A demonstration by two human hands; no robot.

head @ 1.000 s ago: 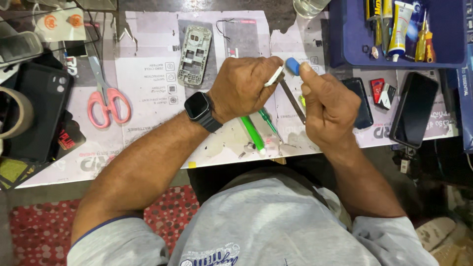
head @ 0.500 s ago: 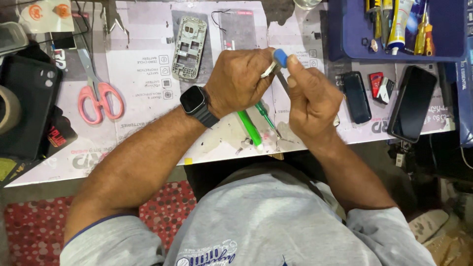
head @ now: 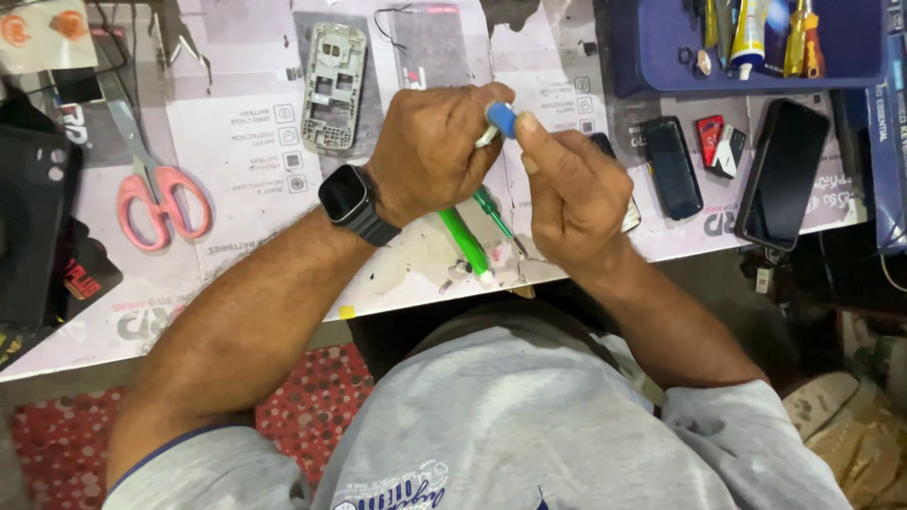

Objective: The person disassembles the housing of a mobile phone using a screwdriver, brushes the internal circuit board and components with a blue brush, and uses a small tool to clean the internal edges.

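Both hands meet over the middle of the worktop (head: pixel 236 142), which is covered with printed paper sheets. The left hand (head: pixel 435 151) is curled into a loose fist, its fingers closed around a small pale piece that shows only as a sliver at the knuckles; what the piece is cannot be told. A dark smartwatch (head: pixel 348 200) sits on that wrist. The right hand (head: pixel 567 189) pinches the blue cap (head: pixel 502 119) of a slim tool between thumb and forefinger, right against the left hand's fingers, so the two hands touch at that spot.

Under the hands, near the worktop's near edge, lie a green-handled screwdriver (head: pixel 465 241) and a thinner green-handled tool (head: pixel 495 217) beside it, both angled toward the person.

Farther away and to the left of the hands lies a grey phone frame (head: pixel 333 87), stripped to its shell. Far left rest pink-handled scissors (head: pixel 156 184), and beyond them a black phone case (head: pixel 33 227) at the left edge. To the right of the right hand a small dark phone (head: pixel 673 167) lies flat, then a red and white small item (head: pixel 718 146), then a larger black phone (head: pixel 782 173). At the far right a blue tray (head: pixel 661 47) holds tubes and screwdrivers.
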